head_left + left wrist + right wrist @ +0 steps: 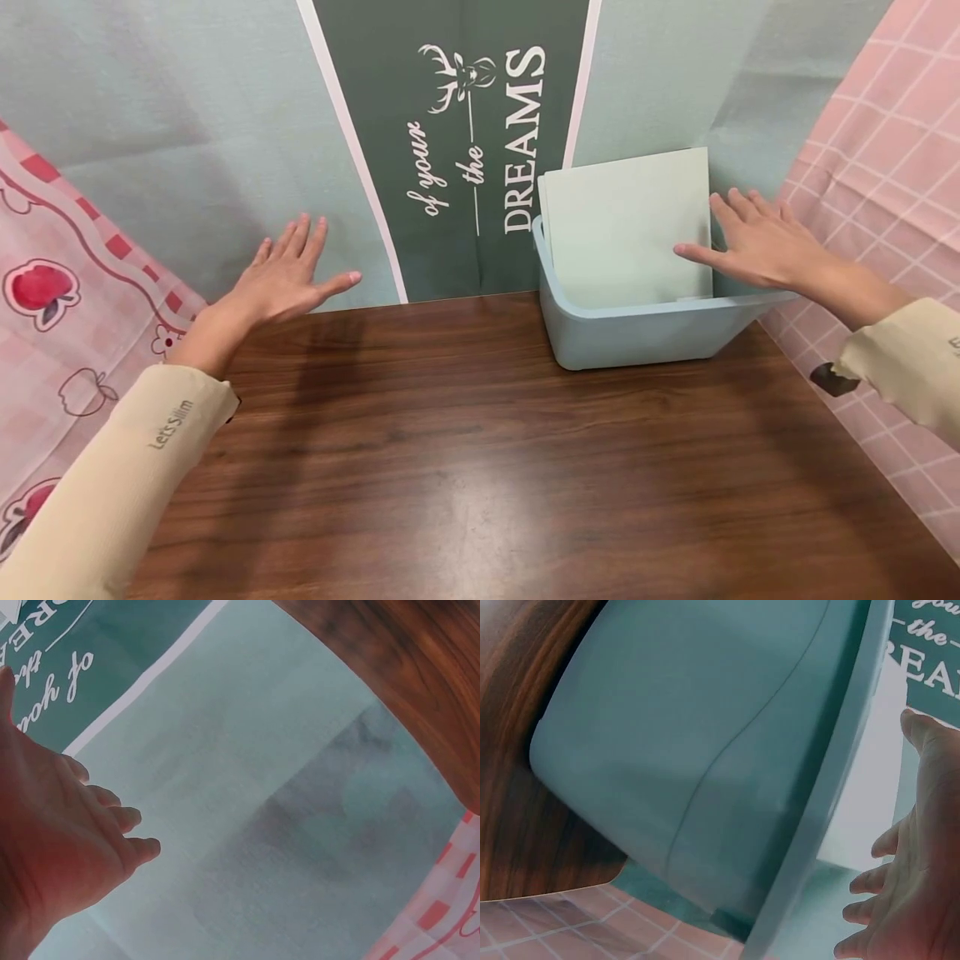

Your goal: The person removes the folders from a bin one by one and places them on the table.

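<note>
A light blue plastic bin (637, 337) stands at the back right of the wooden table. Out of its top leans a pale, flat rectangular board or box (630, 225), whose lower part the bin wall hides. My right hand (765, 242) hovers over the bin's right side, fingers extended and thumb toward the pale panel. In the right wrist view that hand (922, 855) is beyond the bin's rim, holding nothing. At the left, my left hand (281, 275) is spread in the air above the table's back edge. The left wrist view shows its fingers straight and nothing in the palm (52, 840).
Brown wooden table (450, 450) fills the foreground. Behind it hangs a grey-green cloth with white lettering (521, 133). Pink cloth with apples (45, 292) borders the left, and pink checked cloth (885, 158) the right. A small dark object (832, 379) shows under the right sleeve.
</note>
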The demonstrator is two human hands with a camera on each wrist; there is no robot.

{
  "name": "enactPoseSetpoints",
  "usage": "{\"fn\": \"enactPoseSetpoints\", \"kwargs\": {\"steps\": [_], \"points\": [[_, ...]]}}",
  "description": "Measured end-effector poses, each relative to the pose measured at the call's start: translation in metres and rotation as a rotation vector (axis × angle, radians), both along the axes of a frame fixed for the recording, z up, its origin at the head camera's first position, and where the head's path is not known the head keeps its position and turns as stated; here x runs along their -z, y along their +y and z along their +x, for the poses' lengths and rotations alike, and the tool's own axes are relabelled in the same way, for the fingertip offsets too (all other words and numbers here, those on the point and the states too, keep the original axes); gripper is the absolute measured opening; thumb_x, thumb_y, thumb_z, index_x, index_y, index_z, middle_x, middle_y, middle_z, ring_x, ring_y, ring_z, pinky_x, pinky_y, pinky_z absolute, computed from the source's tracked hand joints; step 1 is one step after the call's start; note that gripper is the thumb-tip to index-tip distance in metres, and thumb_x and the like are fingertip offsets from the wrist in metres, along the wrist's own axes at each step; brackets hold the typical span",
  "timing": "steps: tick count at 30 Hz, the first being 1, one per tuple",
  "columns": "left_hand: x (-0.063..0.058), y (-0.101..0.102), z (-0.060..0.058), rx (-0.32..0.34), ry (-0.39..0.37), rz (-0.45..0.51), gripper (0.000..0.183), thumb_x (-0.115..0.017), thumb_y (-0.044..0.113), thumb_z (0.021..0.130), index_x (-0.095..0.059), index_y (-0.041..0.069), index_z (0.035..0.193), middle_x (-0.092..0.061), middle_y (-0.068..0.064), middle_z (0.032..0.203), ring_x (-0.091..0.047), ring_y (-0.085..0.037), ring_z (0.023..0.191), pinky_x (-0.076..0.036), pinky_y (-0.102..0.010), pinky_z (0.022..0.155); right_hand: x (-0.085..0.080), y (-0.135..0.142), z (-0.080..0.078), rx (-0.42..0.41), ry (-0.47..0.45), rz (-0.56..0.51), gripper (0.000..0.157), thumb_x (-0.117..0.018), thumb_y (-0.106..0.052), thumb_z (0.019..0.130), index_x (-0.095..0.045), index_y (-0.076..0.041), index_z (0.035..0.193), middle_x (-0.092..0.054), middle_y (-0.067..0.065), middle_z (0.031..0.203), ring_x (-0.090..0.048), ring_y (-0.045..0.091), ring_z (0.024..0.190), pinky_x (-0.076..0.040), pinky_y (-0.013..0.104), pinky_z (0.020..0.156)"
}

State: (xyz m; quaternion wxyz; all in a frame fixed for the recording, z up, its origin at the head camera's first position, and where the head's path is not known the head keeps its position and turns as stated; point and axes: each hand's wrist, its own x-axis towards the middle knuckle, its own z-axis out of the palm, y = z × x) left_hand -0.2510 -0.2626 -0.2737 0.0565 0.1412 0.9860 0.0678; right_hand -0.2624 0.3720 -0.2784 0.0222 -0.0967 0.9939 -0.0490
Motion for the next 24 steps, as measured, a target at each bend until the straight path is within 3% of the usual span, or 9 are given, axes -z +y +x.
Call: {"fn": "enactPoseSetpoints", "kwargs": {"steps": [24], "points": [[0.003,0.028,-0.016,0.076,0.043,0.043,0.107,-0.039,0.079,0.100,0.008,0.013,0.170,0.011,-0.016,0.177,0.007,-0.037,0.164,0.001,-0.065,0.128,0.023,0.031,-0.003,0.023,-0.020,-0.014,0.106,-0.039,-0.068,0.105,-0.003,0.011,0.164,0.002,0.040,0.168,0.002,0.058,0.156,0.004,0.079,0.119]]}}
